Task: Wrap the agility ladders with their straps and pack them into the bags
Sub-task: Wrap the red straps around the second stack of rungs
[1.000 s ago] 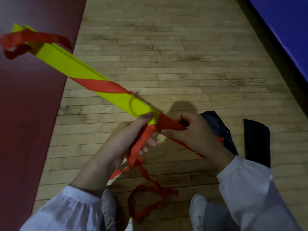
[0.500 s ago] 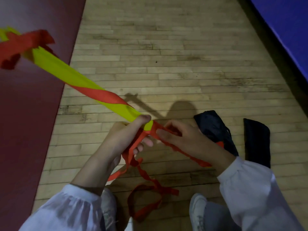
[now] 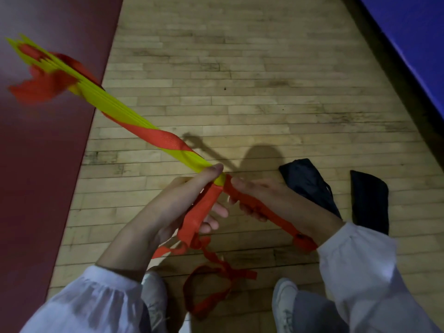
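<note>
Agility ladder point(image 3: 125, 114), its yellow rungs stacked into one long bundle, slants up and away to the left from the hands, out over the dark red mat point(image 3: 36, 176), with the red strap point(image 3: 165, 140) spiralled round it and bunched, blurred, at the far end. The left hand point(image 3: 182, 200) grips the bundle's near end, thumb on top, while the right hand point(image 3: 269, 198) just beside it curls its fingers round the strap, which runs on over that wrist. Loose strap hangs from the left hand to the wooden floor point(image 3: 264, 92) between the shoes point(image 3: 153, 294); two dark bags point(image 3: 308, 186) lie right of the right hand.
</note>
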Available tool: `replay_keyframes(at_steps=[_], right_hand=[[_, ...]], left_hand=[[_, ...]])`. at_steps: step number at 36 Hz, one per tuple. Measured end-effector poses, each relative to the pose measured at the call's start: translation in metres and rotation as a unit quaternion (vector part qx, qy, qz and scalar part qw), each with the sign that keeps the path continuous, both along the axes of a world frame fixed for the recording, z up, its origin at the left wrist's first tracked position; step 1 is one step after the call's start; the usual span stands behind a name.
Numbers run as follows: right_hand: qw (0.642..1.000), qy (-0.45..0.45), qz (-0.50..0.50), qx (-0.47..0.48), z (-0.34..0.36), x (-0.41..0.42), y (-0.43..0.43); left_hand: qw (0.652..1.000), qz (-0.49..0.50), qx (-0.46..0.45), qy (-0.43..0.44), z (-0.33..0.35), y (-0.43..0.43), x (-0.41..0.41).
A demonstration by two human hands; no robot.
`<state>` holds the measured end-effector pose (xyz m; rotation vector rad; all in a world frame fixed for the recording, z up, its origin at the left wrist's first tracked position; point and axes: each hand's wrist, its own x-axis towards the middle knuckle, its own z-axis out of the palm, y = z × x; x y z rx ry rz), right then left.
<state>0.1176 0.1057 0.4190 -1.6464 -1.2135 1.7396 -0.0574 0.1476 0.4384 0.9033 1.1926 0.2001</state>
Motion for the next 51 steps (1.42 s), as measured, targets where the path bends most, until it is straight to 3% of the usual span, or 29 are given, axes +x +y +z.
replay_keyframes(at_steps=[23,30,39,51], right_hand=[[0.984,-0.139,-0.068,0.083,-0.022,-0.003,0.004],[0.992,-0.118,0.000,0.051,-0.013,0.005,0.002],[0.998,-0.058,0.002,0.028,-0.007,0.007,0.002],[0.992,-0.063,-0.040,0.102,-0.011,0.011,0.004]], left_hand=[[0.996,0.057,0.060,-0.018,-0.011,0.003,0.001],[0.997,0.028,0.064,-0.028,-0.011,0.001,-0.002],[0.994,-0.029,0.091,-0.047,-0.007,0.000,-0.004],[0.996,-0.053,0.057,-0.036,-0.004,-0.003,0.001]])
